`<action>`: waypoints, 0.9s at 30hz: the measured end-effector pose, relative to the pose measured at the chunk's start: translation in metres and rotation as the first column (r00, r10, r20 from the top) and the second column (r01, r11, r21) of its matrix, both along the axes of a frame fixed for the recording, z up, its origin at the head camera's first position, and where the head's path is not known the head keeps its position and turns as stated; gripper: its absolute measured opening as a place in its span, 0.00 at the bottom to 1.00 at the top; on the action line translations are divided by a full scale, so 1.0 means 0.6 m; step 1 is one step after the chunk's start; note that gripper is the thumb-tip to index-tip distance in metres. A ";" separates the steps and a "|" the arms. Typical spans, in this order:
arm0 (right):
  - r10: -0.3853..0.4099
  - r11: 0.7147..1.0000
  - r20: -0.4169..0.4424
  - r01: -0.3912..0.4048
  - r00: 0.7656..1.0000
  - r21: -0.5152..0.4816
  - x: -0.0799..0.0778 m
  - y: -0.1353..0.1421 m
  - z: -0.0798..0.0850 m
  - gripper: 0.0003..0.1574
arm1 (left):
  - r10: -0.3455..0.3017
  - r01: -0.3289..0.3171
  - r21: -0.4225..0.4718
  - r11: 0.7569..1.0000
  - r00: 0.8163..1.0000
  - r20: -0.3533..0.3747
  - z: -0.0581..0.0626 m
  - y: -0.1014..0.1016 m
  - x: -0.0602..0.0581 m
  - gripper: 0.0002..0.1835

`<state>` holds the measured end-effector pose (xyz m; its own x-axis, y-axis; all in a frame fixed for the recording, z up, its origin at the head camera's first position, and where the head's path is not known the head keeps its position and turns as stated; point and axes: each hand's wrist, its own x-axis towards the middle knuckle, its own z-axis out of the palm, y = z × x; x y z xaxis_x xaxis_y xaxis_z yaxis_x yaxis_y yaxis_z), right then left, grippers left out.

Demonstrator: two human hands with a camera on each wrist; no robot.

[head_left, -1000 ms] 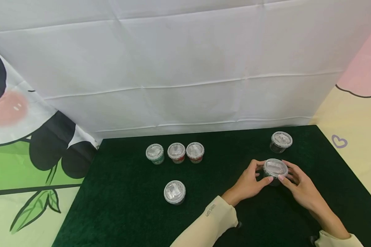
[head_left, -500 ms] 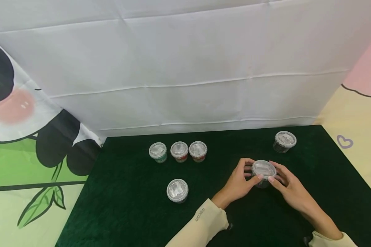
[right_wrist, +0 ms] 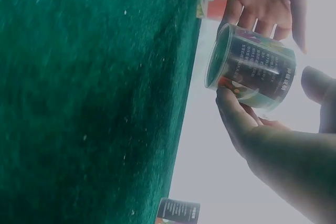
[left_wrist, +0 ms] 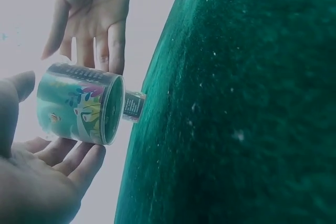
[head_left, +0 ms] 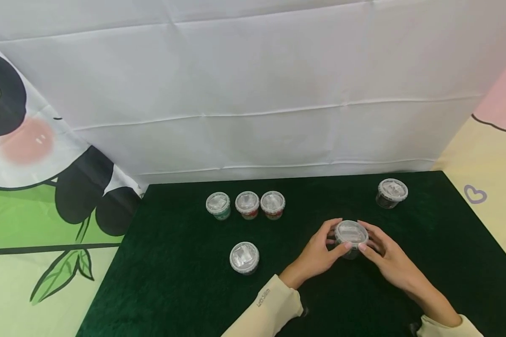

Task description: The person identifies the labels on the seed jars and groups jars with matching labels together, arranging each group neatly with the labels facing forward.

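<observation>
Between my two hands is a small round plastic tub (head_left: 352, 231) with a clear lid. In the left wrist view the tub (left_wrist: 73, 103) shows a teal side with coloured sea pictures; in the right wrist view the same tub (right_wrist: 260, 69) shows a dark label with white print. My left hand (head_left: 314, 255) grips its left side, thumb at the front near the lid rim. The right hand (head_left: 390, 260) holds the opposite side in the same way. The tub is upright in the head view, and both wrist views show its base raised off the green cloth.
Three lidded tubs stand in a row at the back left: a teal one (head_left: 221, 210) and two red ones (head_left: 249, 206). Another tub (head_left: 244, 258) stands in front of them, and a dark one (head_left: 390, 196) at the back right. A white cloth (head_left: 253, 117) hangs behind the green table (head_left: 173, 290).
Both hands have moved left together with the tub, away from the dark tub at the back right. The head view has shifted slightly; the other tubs stay where they stood.
</observation>
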<state>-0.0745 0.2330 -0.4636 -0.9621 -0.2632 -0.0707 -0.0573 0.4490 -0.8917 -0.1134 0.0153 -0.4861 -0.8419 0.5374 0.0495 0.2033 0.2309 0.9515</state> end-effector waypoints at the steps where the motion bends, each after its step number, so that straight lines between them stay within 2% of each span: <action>1: 0.005 1.000 0.003 -0.005 1.000 -0.003 0.000 -0.003 0.001 0.40 | -0.002 0.002 0.001 1.000 1.000 -0.004 0.000 -0.003 0.001 0.33; 13: 0.032 0.999 0.026 -0.031 0.999 -0.036 0.007 -0.043 0.006 0.40 | 0.051 -0.050 0.024 0.998 0.998 -0.033 0.001 -0.044 0.020 0.31; 18: 0.023 0.998 0.015 -0.022 1.000 -0.054 0.009 -0.062 0.007 0.39 | 0.131 -0.131 0.022 0.991 0.991 -0.028 0.005 -0.059 0.028 0.30; 22: 0.018 0.997 0.017 -0.017 1.000 -0.072 0.011 -0.078 0.008 0.38 | 0.214 -0.214 0.014 0.977 0.977 -0.026 0.010 -0.067 0.038 0.30; 27: -0.002 0.996 0.028 0.005 1.000 -0.093 0.012 -0.097 0.008 0.37 | 0.265 -0.265 0.004 0.964 0.964 -0.002 0.016 -0.073 0.048 0.31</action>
<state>-0.0675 0.1748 -0.4586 -0.9611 -0.2666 -0.0725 -0.0309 0.3644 -0.9307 -0.0844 -0.0285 -0.4768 -0.9539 0.2953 0.0533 0.1377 0.2732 0.9520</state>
